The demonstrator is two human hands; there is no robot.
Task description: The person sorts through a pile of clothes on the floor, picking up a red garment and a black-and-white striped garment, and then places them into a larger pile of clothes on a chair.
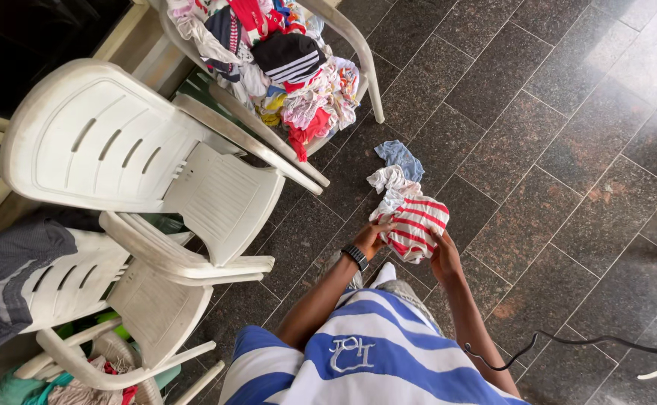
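Here both hands work a red-and-white striped garment (416, 227) held low above the tiled floor (568, 150): the left hand (369, 236) pinches its left edge and the right hand (442, 259) closes on its lower right side. By the look of it, a fold is under way; squaring it calls for matching edges. A white cloth (388, 182) and a blue cloth (399, 156) lie just beyond. White plastic chairs (141, 172) crowd the left, one carrying a clothes pile (283, 67); the right stays roomy, though a black cable (568, 341) trails there.
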